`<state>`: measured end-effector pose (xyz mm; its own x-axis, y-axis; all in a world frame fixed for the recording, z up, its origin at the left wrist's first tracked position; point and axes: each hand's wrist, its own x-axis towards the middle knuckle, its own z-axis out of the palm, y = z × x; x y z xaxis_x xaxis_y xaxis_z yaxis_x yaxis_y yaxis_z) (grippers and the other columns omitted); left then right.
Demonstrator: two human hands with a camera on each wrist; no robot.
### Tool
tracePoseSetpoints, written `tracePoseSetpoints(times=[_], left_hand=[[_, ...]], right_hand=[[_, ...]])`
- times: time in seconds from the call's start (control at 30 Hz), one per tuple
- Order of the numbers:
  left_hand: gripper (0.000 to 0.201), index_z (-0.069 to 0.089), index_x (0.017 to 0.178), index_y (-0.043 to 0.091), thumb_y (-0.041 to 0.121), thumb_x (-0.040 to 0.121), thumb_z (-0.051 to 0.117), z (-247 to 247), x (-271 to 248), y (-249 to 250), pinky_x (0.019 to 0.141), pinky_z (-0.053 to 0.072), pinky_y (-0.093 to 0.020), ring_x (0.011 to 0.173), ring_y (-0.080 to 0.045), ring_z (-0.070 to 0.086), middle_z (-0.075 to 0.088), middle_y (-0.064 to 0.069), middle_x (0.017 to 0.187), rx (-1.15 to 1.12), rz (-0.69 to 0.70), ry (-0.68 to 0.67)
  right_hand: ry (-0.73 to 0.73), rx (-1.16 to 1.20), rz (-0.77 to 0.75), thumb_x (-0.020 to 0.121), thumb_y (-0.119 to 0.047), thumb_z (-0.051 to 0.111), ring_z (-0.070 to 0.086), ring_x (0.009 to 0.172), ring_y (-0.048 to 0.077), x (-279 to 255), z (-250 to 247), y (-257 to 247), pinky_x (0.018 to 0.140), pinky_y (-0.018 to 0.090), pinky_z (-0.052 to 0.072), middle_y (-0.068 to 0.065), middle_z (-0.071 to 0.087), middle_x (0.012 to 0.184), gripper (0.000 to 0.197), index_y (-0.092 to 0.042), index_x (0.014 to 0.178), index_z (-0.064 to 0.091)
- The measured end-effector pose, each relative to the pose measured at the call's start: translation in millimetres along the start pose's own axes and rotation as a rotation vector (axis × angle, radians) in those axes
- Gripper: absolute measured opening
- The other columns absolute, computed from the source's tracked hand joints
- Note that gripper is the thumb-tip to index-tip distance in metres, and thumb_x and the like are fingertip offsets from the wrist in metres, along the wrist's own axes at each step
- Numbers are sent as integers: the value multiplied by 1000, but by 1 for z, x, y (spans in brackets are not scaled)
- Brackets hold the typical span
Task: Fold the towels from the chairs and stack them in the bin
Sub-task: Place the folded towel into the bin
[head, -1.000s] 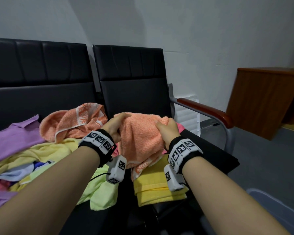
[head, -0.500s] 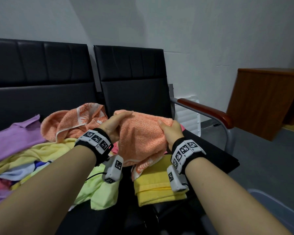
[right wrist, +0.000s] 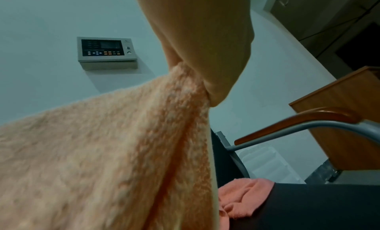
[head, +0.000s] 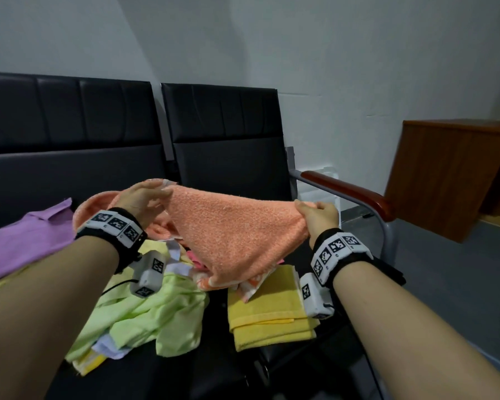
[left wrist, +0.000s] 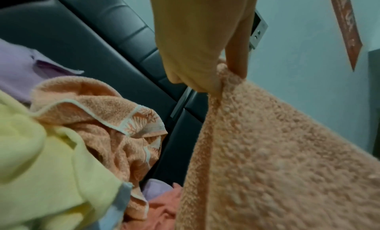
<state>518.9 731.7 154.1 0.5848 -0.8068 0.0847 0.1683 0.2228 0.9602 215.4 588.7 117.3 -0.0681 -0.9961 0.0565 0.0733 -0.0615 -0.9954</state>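
left hand (head: 140, 199) and right hand (head: 318, 216) each pinch top corner of orange towel (head: 234, 235) in fingers, stretched between them above chair (head: 231, 157); lower edge drapes on folded yellow towel (head: 267, 316)

1. Your head camera looks forward and down over both forearms at the black chairs (head: 220, 145), the wall behind them and the wooden cabinet (head: 445, 180) at right.
2. Your left wrist camera sits close under the left hand (left wrist: 197, 43), facing along it toward the chair backs and the towel pile (left wrist: 61, 136).
3. Your right wrist camera sits close under the right hand (right wrist: 205, 43), angled upward at the wall panel (right wrist: 107, 52).
4. All three views share the orange towel (head: 231, 229); the head and right wrist views share the armrest (right wrist: 298, 119).
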Motion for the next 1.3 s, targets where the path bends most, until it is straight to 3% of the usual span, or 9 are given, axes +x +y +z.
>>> tracePoseSetpoints(times=[0.2,0.33,0.47,0.57,0.73,0.93,1.07,1.17,1.3], left_hand=[[20,64,83,9,-10,79,67,6,-15,8,74,54,-32,81,-20,62,61,-8,86,244,46,21],[19,68,87,10,-7,79,69,4,-17,7,66,57,-31,83,-23,62,61,-11,93,430,9,10],[24,71,92,6,-1,71,79,-1,-12,3,84,53,-42,84,-24,60,65,-10,89,589,44,75],[24,72,89,10,10,68,84,-2,-11,1,83,52,-39,84,-24,59,65,-9,87,743,67,129],[16,69,93,-3,-5,78,71,-1,-17,-2,69,53,-26,89,-24,59,63,-14,90,540,-43,73],[18,68,92,-8,-11,74,71,-2,-20,-11,77,56,-29,99,-30,62,67,-20,100,467,-39,83],[18,72,85,0,-7,70,76,2,-26,-11,75,57,-27,89,-25,63,68,-18,96,625,29,51],[19,75,90,2,3,71,80,0,-25,-12,81,47,-31,87,-21,58,69,-12,92,874,129,81],[19,73,95,2,14,81,74,-4,-21,-7,67,43,-24,73,-16,58,68,-8,84,936,212,150]], right_hand=[[-4,-30,-80,80,-15,74,66,94,25,-2,-11,-6,86,46,56,0,65,96,19,-32,82,66],[-33,-96,-79,81,-15,74,69,89,22,-3,-18,-2,87,43,57,-3,73,84,21,-29,65,71],[-33,-117,-40,77,-10,77,69,88,24,-3,-24,1,86,43,57,1,74,83,27,-28,59,72],[-26,-146,-40,77,-8,78,69,89,25,-2,-30,4,88,44,56,5,74,88,20,-26,68,74],[-54,-188,-18,77,-8,77,68,91,25,0,-42,9,90,41,54,6,74,95,14,-20,84,75],[-82,-209,7,80,8,67,63,80,18,-4,-43,9,59,22,48,13,69,109,34,-10,109,69],[-57,-181,7,79,8,67,63,76,18,-6,-41,6,70,29,55,11,69,102,32,-12,104,70],[-34,-223,-31,80,6,68,64,81,19,-7,-41,4,73,29,54,9,69,103,29,-12,102,71],[5,-307,-103,82,-4,71,67,88,21,-11,-42,-5,81,32,55,8,73,101,20,-12,100,74]])
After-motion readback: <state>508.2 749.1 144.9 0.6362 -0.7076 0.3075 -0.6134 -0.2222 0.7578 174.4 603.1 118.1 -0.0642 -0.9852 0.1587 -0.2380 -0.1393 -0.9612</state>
